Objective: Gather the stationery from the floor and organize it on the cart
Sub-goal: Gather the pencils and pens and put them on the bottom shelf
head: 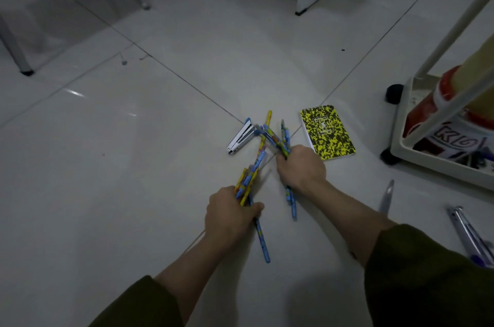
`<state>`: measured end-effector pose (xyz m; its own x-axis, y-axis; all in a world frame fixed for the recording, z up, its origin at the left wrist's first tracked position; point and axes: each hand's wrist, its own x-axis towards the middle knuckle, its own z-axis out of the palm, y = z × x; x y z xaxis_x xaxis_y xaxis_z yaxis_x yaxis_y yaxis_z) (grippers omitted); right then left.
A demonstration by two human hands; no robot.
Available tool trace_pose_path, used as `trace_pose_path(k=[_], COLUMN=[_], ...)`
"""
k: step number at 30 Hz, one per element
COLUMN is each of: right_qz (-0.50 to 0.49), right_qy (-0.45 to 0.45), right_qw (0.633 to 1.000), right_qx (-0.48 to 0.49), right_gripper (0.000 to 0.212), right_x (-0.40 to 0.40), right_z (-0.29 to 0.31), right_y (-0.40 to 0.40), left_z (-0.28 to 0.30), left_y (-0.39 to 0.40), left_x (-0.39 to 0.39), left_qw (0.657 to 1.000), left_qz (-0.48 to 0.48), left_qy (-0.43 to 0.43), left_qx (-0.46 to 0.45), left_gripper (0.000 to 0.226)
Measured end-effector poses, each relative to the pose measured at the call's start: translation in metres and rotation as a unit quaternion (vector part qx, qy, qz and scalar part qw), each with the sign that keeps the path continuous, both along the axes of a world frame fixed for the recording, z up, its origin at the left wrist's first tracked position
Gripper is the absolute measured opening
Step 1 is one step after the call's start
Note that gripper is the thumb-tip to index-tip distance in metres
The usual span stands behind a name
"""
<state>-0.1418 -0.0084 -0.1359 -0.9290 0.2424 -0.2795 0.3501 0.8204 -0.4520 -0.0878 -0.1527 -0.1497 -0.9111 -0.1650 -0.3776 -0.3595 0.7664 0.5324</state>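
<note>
The left hand [231, 213] is clenched around a bunch of blue and yellow pens [250, 179], which fan up and away from its knuckles; one blue pen [260, 237] sticks out below the fist toward the person. The right hand [300, 167] is closed on a second bunch of pens [278, 139] that crosses the first just beyond the left hand's fingers, with their lower ends trailing out under the right wrist. A silver stapler [240, 138] lies on the tiled floor [133, 166] just past the pen tips, ahead of both hands. A yellow-and-black speckled notebook [327, 133] lies flat beside the right hand, its near corner hidden behind the knuckles. The white cart [398, 123] stands further to the right of that hand, cut off by the frame edge; what sits in its tray is blurred. Behind the right forearm a grey pointed object [387, 199] lies partly covered, hard to identify. More pens [467, 236] lie near the right sleeve, cut off at the edge
</note>
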Motion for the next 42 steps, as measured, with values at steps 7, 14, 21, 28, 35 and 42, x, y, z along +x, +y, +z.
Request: trace_pose_path(k=[7, 14, 21, 28, 35, 42], right_qz=[-0.021, 0.001, 0.044, -0.079, -0.12, -0.137], right_qy=[0.018, -0.008, -0.02, 0.181, 0.367, 0.322], right_qw=[0.997, 0.998, 0.998, 0.936, 0.845, 0.857], right_qx=[-0.067, -0.057, -0.032, -0.291, -0.369, -0.378], right_gripper=[0.035, 0.027, 0.031, 0.005, 0.018, 0.027], right_x=[-0.024, -0.019, 0.008, 0.023, 0.026, 0.034], right_z=[-0.001, 0.007, 0.007, 0.014, 0.03, -0.003], right_y=[-0.036, -0.044, -0.015, 0.004, 0.016, 0.032], left_z=[0.005, 0.018, 0.027, 0.041, 0.049, 0.017], left_y=[-0.031, -0.042, -0.013, 0.042, 0.092, 0.104], left_x=[0.001, -0.003, -0.023, -0.038, -0.042, -0.044], left_qw=[0.996, 0.945, 0.928, 0.923, 0.872, 0.882], left_qz=[0.057, 0.17, 0.149, 0.039, -0.056, -0.1], left_qy=[0.031, 0.002, 0.02, 0.126, 0.216, 0.205], left_qx=[0.067, 0.279, 0.342, 0.362, 0.436, 0.412], left_gripper=[0.029, 0.01, 0.014, 0.025, 0.023, 0.021])
